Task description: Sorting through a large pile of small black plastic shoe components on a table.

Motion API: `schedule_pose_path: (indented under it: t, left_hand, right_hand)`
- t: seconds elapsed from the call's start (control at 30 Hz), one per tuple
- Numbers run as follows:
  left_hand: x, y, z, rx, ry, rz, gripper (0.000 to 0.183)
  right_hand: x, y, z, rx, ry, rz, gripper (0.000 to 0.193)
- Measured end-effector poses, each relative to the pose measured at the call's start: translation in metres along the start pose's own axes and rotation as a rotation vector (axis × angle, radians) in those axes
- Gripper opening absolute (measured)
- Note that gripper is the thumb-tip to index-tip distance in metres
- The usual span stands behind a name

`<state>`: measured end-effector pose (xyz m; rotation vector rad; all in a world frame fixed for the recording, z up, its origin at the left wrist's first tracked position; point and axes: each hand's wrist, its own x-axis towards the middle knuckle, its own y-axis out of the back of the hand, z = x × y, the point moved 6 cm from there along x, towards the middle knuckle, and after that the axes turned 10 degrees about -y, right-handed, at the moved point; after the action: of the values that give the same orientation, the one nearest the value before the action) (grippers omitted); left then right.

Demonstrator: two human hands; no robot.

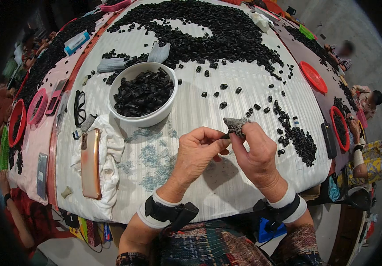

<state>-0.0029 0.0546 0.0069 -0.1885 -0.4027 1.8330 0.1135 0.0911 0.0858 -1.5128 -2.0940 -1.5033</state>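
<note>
My left hand (196, 153) is closed in a pinch, a small dark part (227, 134) between thumb and fingertip. Right beside it, my right hand (258, 153) is closed too, its thumb almost touching the left fingertips. A grey, pointed, fabric-like piece (236, 124) sits at the right fingers; whether it is worn or held I cannot tell. What the right fingertips pinch is hidden. Loose black cylindrical parts (223, 105) lie beyond my hands, and a heap of smaller black pieces (304, 144) lies to the right.
A white bowl (166, 108) of black parts stands left of centre, a large black pile (226, 35) behind it. Glasses (80, 107), a phone (90, 164) and white cloth (111, 153) lie at left. Red baskets (313, 77) and other people line the neighbouring tables.
</note>
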Motion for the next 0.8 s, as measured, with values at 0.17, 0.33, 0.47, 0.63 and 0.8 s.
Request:
schedule_pose_path:
  t: [0.17,0.33,0.47,0.63,0.8]
  left_hand:
    - [-0.001,0.0,-0.002,-0.01,0.024,0.015,0.017]
    - [-0.001,0.001,-0.003,0.009,0.04,0.019,0.015]
    - [-0.001,0.003,-0.006,0.008,0.058,0.018,0.012]
    - [0.001,0.004,-0.011,-0.181,0.101,0.016,0.011]
    - [-0.001,0.004,-0.012,-0.234,0.108,0.042,0.016]
  right_hand:
    - [0.0,-0.001,-0.003,-0.033,0.002,-0.041,0.02]
    - [-0.002,-0.006,-0.002,-0.047,-0.013,-0.066,0.018]
    - [-0.005,-0.009,-0.002,0.007,-0.051,-0.137,0.019]
    - [0.001,-0.001,-0.002,0.086,-0.024,-0.167,0.031]
    - [-0.004,-0.01,0.0,-0.028,-0.015,-0.209,0.042]
